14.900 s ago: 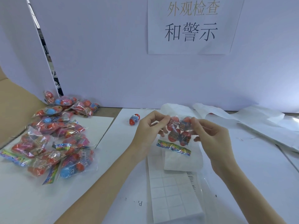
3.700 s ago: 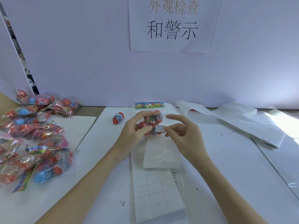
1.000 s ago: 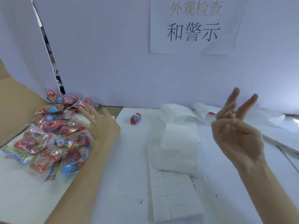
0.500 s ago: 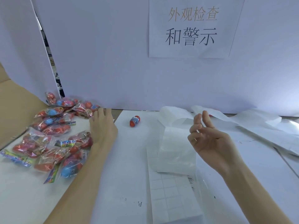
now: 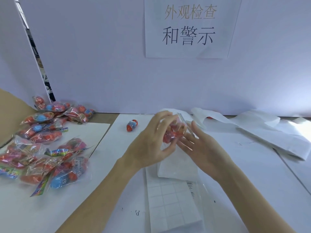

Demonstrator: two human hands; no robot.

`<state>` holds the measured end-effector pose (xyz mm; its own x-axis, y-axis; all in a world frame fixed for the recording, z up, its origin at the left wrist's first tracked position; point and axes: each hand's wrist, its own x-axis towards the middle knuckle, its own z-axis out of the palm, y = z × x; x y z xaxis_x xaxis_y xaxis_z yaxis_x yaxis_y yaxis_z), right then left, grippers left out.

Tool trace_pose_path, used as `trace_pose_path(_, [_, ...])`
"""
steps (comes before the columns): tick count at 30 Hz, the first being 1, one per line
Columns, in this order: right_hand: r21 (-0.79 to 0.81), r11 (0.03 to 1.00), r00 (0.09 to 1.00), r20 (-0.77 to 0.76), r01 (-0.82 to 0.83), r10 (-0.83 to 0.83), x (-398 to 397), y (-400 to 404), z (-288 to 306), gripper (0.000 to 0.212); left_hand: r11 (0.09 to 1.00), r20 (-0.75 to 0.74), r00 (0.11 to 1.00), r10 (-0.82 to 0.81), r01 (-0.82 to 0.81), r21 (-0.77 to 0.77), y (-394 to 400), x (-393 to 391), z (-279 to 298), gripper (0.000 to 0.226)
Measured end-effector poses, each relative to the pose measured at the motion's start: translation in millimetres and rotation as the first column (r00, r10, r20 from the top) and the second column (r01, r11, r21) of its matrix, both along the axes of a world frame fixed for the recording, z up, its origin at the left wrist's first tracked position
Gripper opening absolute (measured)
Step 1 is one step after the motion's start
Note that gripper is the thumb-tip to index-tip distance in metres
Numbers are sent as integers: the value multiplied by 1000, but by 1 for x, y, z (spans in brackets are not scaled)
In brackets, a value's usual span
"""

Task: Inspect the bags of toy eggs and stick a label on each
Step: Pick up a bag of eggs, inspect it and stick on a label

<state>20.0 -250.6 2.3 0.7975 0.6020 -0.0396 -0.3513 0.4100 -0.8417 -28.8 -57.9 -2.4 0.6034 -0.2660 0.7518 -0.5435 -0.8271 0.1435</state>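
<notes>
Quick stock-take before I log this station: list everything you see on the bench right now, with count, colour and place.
held bag of toy eggs: one, clear with red eggs, between both hands at centre.
pile of bagged eggs: many, exact count unclear, red and blue, far left.
loose toy egg: one, red and blue, alone behind the left hand.
label sheet: one, white grid, near centre edge.
backing paper strips: several, white, right side.
wall sign: one, white with dark characters, back wall.
left hand: grips the held bag.
right hand: fingers straight against the bag.
</notes>
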Motion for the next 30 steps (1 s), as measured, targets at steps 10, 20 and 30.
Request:
trace_pose_path(10, [-111,977,976,141,184,-167,1,-2,-7,28,883,-178,970,-167,66,-465,-33,1,-17,45])
trace_pose_path(20, [-110,979,974,164,174,-154,1,2,-7,16,416,-408,886,-219,-293,-861,-14,15,-18,10])
trace_pose_path(30, [-257,886,920,175,386,-350,-1,1,-4,32,137,-273,763,-586,-239,-961,-6,13,-13,20])
